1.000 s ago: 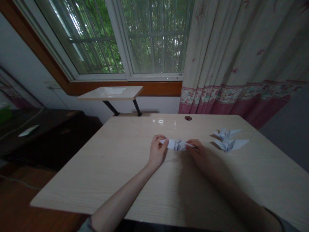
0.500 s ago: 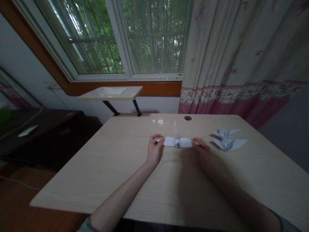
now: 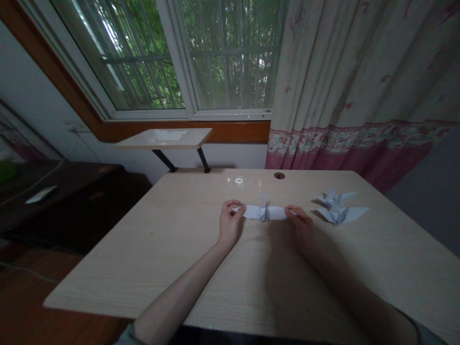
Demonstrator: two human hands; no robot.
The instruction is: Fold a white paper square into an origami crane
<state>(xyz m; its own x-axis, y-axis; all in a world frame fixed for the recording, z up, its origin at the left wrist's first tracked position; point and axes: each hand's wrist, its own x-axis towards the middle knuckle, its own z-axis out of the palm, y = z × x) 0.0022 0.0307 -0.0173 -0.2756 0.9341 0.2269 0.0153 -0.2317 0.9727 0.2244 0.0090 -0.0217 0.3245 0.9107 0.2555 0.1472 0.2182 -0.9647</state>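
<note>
Now the left hand (image 3: 230, 224) and the right hand (image 3: 300, 221) stand further apart than in the earliest frame, each pinched closed on one end of a white folded paper bird (image 3: 264, 213), which they hold stretched between them, just above the desk near its middle. The paper looks flatter and longer than it did a second ago, when it sat bunched up between the fingers, and a thin point now rises upright from its pinched centre. Just beside the right hand, toward the right of the frame, two finished paper birds (image 3: 336, 215) lie close together on the pale wood desk (image 3: 143, 249), and neither has shifted between frames. Near the desk's far edge is a small round hole (image 3: 279, 176). Beyond it, at upper centre, a narrow shelf (image 3: 187, 138) holds a white sheet (image 3: 168, 135) below the window (image 3: 230, 57), with a flowered pink-bordered curtain (image 3: 345, 86) at upper right. At the left of the frame, a dark cabinet (image 3: 72, 201) carries a white slip of paper (image 3: 41, 194) and a pale cord (image 3: 36, 179).
</note>
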